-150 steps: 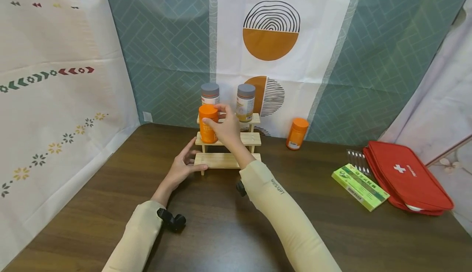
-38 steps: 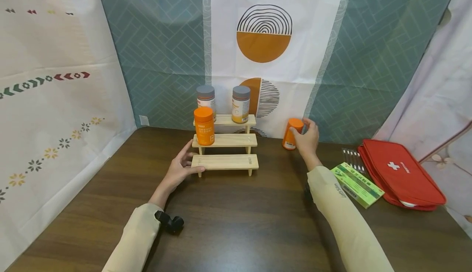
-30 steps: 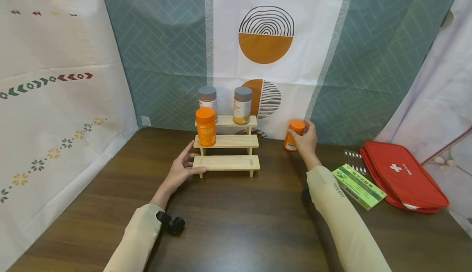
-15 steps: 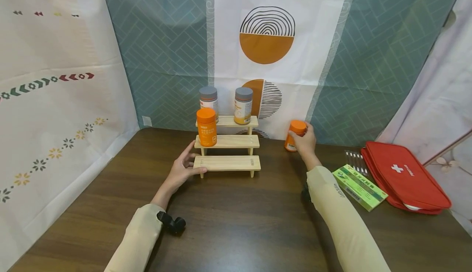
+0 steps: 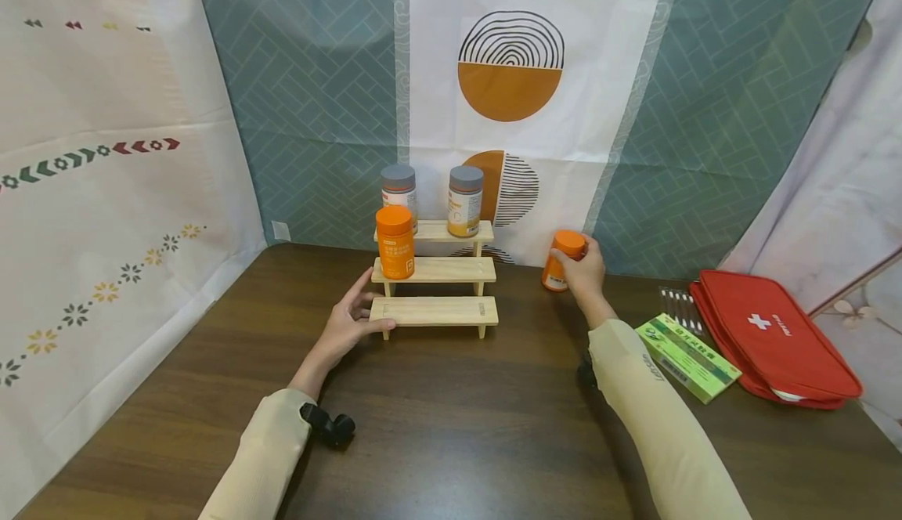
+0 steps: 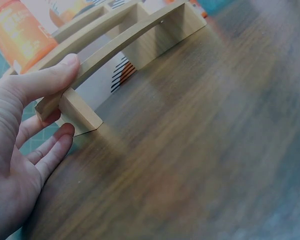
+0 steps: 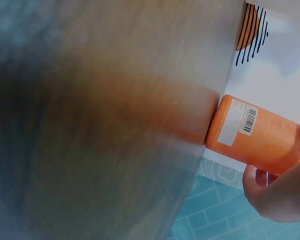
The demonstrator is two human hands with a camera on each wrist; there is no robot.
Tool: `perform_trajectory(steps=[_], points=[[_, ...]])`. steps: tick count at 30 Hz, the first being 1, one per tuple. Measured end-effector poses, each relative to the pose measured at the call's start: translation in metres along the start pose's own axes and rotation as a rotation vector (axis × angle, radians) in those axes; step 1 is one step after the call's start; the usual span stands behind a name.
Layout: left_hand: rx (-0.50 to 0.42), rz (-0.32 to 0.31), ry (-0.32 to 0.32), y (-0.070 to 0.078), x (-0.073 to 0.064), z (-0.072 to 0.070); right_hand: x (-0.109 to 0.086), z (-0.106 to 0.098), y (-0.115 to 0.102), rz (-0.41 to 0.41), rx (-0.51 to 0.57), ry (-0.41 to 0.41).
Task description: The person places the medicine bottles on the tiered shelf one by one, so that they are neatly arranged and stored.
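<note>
My left hand (image 5: 347, 323) pinches the left end of the lowest step of a three-tier wooden stand (image 5: 437, 312), thumb on top and fingers beneath. One orange bottle (image 5: 396, 247) stands on the left of the middle step. On the top step are two grey-lidded bottles, the left one (image 5: 399, 183) partly hidden behind the orange bottle, the right one (image 5: 465, 205) in plain view. To the right of the stand, my right hand (image 5: 586, 273) grips a second orange bottle (image 7: 260, 132) near its lid. That bottle's base meets the tabletop in the right wrist view.
At the right lie a green box (image 5: 687, 357), a pack of cotton swabs (image 5: 681, 310) and a red first-aid pouch (image 5: 778, 336). Patterned cloth (image 5: 317, 113) hangs behind and beside the brown wooden table (image 5: 437, 418).
Five seconds ago my right hand was on the orange bottle at the middle step. It has let go and moved right to the second orange bottle. My left hand stays on the stand.
</note>
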State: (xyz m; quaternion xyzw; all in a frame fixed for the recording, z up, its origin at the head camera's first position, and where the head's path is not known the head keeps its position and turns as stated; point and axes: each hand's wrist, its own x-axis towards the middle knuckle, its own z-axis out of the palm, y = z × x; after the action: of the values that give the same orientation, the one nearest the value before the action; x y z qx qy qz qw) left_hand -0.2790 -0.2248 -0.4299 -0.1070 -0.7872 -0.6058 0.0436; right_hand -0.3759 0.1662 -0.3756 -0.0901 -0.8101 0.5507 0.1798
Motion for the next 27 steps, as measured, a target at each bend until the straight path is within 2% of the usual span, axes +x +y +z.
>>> perform_trajectory(steps=[8,21,27], points=[[-0.003,0.003,-0.004,0.001,0.000,0.000,-0.006,-0.001,-0.013,-0.004,0.057,-0.034],[-0.008,-0.007,-0.001,0.004,0.001,-0.001,-0.022,-0.003,-0.044,-0.045,0.235,-0.079],[-0.014,-0.002,-0.006,0.003,0.001,0.000,-0.033,-0.005,-0.060,-0.097,0.231,-0.087]])
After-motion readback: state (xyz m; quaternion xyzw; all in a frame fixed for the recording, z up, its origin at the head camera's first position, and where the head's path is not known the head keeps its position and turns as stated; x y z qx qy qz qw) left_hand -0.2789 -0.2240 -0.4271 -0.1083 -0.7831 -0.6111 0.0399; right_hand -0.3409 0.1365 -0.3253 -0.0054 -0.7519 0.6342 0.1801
